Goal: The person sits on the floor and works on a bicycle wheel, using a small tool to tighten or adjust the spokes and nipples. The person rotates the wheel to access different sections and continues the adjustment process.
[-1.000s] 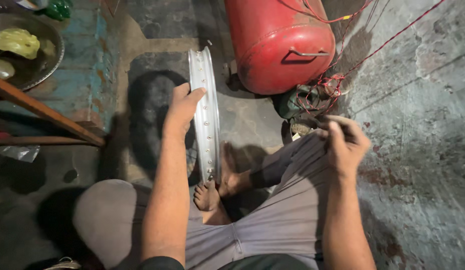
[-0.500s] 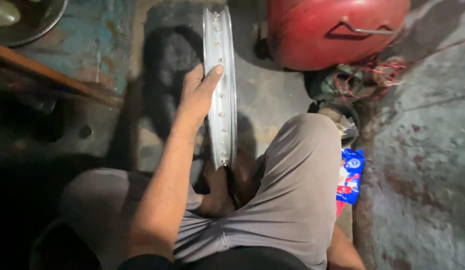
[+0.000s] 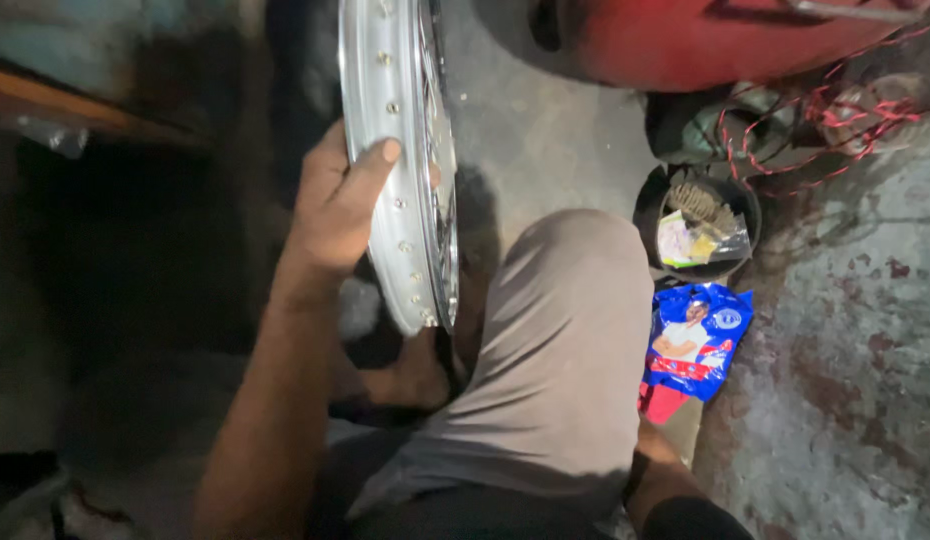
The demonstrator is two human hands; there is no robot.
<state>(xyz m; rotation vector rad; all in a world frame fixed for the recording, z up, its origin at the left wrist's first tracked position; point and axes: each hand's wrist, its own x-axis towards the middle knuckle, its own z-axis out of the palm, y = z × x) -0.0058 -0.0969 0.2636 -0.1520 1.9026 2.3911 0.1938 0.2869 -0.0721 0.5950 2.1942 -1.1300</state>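
A silver spoked wheel rim (image 3: 390,70) stands upright on the concrete floor between my legs, its lower edge by my bare foot (image 3: 417,375). My left hand (image 3: 335,210) grips the rim's outer edge from the left, thumb across the metal band. Only my right forearm (image 3: 657,478) shows at the bottom right. It reaches down behind my raised right knee (image 3: 565,330), and the hand itself is hidden there, close to a blue printed packet (image 3: 697,335).
A red metal tank (image 3: 705,40) lies at the top right, with tangled red wire (image 3: 835,110) beside it. A small black bowl (image 3: 649,205) holding small packets sits just right of my knee. A wooden plank (image 3: 75,105) crosses the dark left side.
The view has dropped and closed in on the rim. My right hand, raised at the right a second ago, has gone down behind my knee. My left hand keeps its hold on the rim.
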